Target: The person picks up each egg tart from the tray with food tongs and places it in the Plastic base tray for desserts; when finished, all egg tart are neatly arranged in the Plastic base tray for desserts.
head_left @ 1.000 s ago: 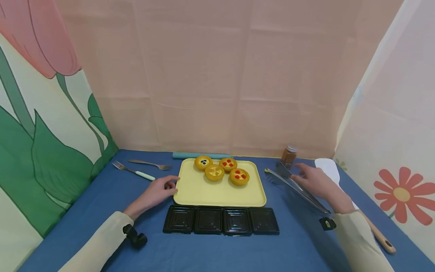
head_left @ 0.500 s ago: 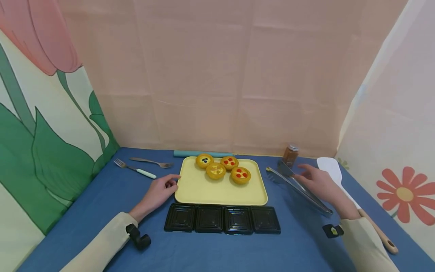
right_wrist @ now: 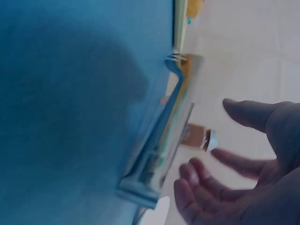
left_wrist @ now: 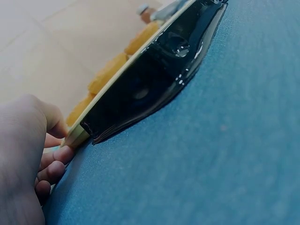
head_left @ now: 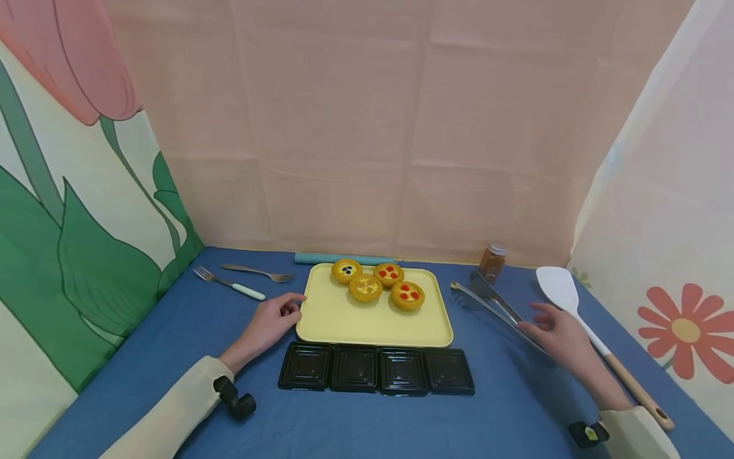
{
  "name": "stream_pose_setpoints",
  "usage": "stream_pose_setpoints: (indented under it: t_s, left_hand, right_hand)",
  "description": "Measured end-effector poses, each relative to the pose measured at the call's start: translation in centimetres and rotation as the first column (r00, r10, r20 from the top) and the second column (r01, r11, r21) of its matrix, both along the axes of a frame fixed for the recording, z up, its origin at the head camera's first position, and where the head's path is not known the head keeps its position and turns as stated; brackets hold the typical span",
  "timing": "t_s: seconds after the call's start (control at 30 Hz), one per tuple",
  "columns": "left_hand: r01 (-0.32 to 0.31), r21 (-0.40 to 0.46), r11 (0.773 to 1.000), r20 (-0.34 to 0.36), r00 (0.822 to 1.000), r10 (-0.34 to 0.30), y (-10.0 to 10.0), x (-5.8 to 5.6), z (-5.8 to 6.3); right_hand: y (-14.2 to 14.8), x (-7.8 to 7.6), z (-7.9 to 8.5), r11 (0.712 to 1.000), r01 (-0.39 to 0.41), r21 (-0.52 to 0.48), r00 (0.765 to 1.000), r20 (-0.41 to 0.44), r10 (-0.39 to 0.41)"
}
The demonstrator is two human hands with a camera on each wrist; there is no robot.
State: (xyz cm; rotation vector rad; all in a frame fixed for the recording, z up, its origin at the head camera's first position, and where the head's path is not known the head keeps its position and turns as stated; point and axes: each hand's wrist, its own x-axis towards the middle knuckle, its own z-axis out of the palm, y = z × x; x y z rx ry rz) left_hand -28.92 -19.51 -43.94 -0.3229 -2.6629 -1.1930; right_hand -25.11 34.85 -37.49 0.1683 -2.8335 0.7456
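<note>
In the head view my left hand (head_left: pixel 273 324) holds the left edge of a pale yellow tray (head_left: pixel 367 327). In the left wrist view the thumb lies at the tray's rim, with curled fingers beside it below. Several toy egg tarts (head_left: pixel 365 289) sit on the tray's far half, topped with red, blue or yellow bits. My right hand (head_left: pixel 561 333) hovers by the handle end of metal tongs (head_left: pixel 487 305), hiding part of them. In the right wrist view its fingers (right_wrist: pixel 239 161) are spread apart from the tongs, holding nothing.
Several black plastic containers (head_left: pixel 352 370) stand in a row before the tray. Two forks, one white-handled (head_left: pixel 248 292), lie left. Behind are a teal rod (head_left: pixel 344 259) and a brown jar (head_left: pixel 492 261). A white spatula (head_left: pixel 557 288) with a wooden handle lies right.
My right hand has drawn back along the tongs, from their middle toward the handle end and nearer to me. The left hand and tray stay in place.
</note>
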Motion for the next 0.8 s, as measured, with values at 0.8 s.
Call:
stream_pose_setpoints:
  t_s: [0.8]
  left_hand:
    - [-0.005,-0.004,1.000,-0.005,1.000,0.005,0.0,-0.1,0.0]
  right_hand:
    - [3.7,-1.6,-3.1,0.959,0.005,-0.282,0.968,0.243,0.066]
